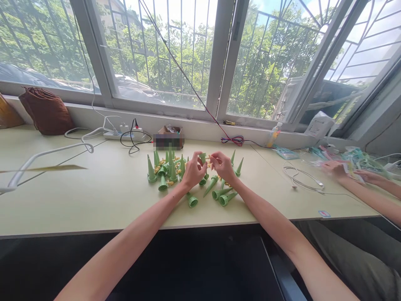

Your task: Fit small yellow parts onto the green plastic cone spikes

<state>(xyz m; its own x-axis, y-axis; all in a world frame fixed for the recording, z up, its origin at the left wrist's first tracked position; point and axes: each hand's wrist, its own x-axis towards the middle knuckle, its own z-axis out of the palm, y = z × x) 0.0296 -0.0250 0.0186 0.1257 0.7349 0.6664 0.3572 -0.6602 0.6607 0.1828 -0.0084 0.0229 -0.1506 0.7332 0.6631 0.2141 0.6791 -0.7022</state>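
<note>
My left hand (194, 171) is closed around a green plastic cone spike (203, 158), held a little above the table with its wide end up. Close beside it, my right hand (223, 167) pinches a small yellow piece (209, 157) against the spike's side; whether it sits in the spike I cannot tell. Around both hands are several more green spikes. Some stand upright, like the green spike (151, 172) at the left, and others lie on their sides, like the green spike (193, 201) in front. Small yellow pieces (170, 182) lie scattered among them.
A co-worker's hands (336, 169) handle clear plastic packets at the right. A coiled white cable (302, 179) lies between us. At the back stand a small box (171, 130), a power strip (125, 133) and a bottle (274, 134). A brown bag (46, 110) sits far left.
</note>
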